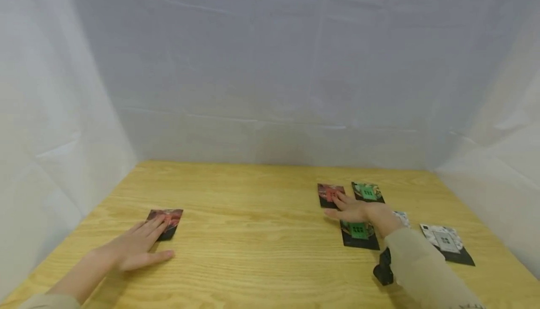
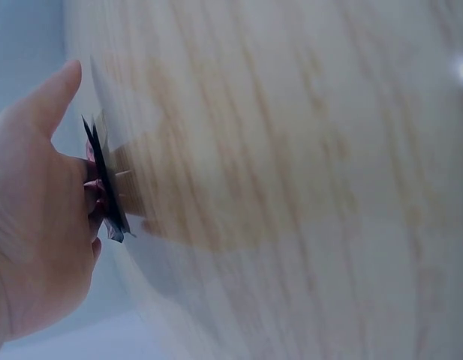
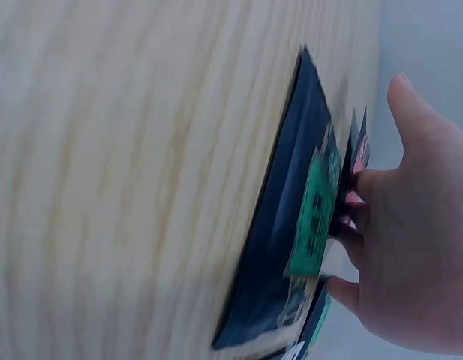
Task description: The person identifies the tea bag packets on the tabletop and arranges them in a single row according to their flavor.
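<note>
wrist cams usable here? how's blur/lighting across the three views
Head view: sharp, soft even light, faint shadows under left hand and right hand. Left wrist view: table grain smeared, red packet edge-on. Right wrist view: wood blurred, green-label packet soft.

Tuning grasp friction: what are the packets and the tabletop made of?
Packets, e.g. the red one under the right hand: thin, flat pouches with black borders and printed labels, probably plastic or foil film. Tabletop: pale wood, visible grain, matte, possibly plywood or veneer.
</note>
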Demonstrator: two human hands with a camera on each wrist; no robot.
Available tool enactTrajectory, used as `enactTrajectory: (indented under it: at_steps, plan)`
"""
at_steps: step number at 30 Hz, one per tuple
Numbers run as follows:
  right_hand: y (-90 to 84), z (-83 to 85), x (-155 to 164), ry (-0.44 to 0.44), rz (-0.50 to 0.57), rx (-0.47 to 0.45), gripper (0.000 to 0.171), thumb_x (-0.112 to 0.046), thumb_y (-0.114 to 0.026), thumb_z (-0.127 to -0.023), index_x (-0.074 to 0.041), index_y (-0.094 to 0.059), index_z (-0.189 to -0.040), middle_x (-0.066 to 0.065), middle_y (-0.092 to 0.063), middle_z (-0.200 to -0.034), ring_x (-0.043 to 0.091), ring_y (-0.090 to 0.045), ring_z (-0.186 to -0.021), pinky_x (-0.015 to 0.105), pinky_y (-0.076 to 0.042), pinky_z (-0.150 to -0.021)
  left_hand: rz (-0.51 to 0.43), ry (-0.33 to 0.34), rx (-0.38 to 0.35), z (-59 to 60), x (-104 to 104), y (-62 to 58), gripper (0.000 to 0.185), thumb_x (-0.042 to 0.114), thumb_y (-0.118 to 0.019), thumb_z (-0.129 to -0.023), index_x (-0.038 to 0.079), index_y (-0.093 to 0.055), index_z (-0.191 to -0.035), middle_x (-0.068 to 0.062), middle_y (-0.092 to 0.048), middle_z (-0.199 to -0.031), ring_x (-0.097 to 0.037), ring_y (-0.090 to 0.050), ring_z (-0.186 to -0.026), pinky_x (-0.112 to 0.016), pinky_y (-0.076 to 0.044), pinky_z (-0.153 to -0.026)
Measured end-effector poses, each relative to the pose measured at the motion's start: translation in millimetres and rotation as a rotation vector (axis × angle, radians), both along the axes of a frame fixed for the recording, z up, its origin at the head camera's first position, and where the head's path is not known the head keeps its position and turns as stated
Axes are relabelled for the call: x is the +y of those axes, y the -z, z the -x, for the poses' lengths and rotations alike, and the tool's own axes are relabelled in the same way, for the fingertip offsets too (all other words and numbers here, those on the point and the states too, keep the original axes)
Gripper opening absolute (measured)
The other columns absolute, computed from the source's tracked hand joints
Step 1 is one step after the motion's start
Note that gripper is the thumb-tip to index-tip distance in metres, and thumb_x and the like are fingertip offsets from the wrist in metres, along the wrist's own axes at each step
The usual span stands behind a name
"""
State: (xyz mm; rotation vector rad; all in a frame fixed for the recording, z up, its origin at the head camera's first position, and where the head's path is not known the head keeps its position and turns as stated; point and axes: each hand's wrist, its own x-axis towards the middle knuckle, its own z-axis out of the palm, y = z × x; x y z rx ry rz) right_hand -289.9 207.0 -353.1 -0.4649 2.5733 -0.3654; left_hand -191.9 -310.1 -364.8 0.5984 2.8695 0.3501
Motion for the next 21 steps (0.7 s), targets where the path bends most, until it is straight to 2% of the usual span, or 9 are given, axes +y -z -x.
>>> enactTrajectory:
  at_steps: [2, 7, 13, 21]
  plan:
    - [-0.2, -1.5, -4, -0.004, -0.009, 0.007, 0.085, -0.065, -0.031, -0.091, -0.007, -0.011, -0.15, 0.018, 0.002, -0.154, 0.039, 0.0, -0.139, 0.062, -0.009, -0.106, 0.003, -0.002, 0.013, 0.0, 0, 0.1, 0.086, 0.052, -0.05, -0.09, -0.011, -0.024, -0.141, -0.03, -0.015, -0.147, -0.048, -0.014, -0.134, -0.062, -0.01, -0.105]
    - [-0.9, -5.5, -16, -0.046, -0.037, 0.068, 0.084, -0.064, -0.026, -0.093, -0.001, -0.014, -0.148, 0.021, -0.004, -0.153, 0.038, -0.007, -0.139, 0.059, -0.009, -0.107, 0.012, -0.003, 0.031, -0.3, 0, 0.4, 0.086, 0.053, -0.05, -0.09, -0.011, -0.024, -0.142, -0.031, -0.015, -0.147, -0.048, -0.014, -0.133, -0.063, -0.01, -0.105]
    - [2.3, -8.7, -27, -0.064, -0.011, 0.119, 0.083, -0.061, -0.026, -0.094, 0.004, -0.018, -0.146, 0.024, -0.006, -0.152, 0.038, -0.01, -0.138, 0.059, -0.011, -0.107, 0.028, 0.004, 0.038, 0.9, 0, -0.2, 0.086, 0.053, -0.05, -0.09, -0.011, -0.025, -0.141, -0.031, -0.015, -0.147, -0.048, -0.015, -0.133, -0.062, -0.011, -0.105]
    - [-0.6, -18.0, -35, -0.126, -0.067, 0.099, 0.079, -0.061, -0.025, -0.094, -0.005, -0.019, -0.148, 0.016, -0.007, -0.154, 0.032, -0.009, -0.14, 0.057, -0.011, -0.108, 0.03, 0.0, 0.015, 3.4, -1, 0.8, 0.087, 0.055, -0.049, -0.09, -0.01, -0.024, -0.142, -0.031, -0.016, -0.147, -0.048, -0.016, -0.133, -0.063, -0.011, -0.104]
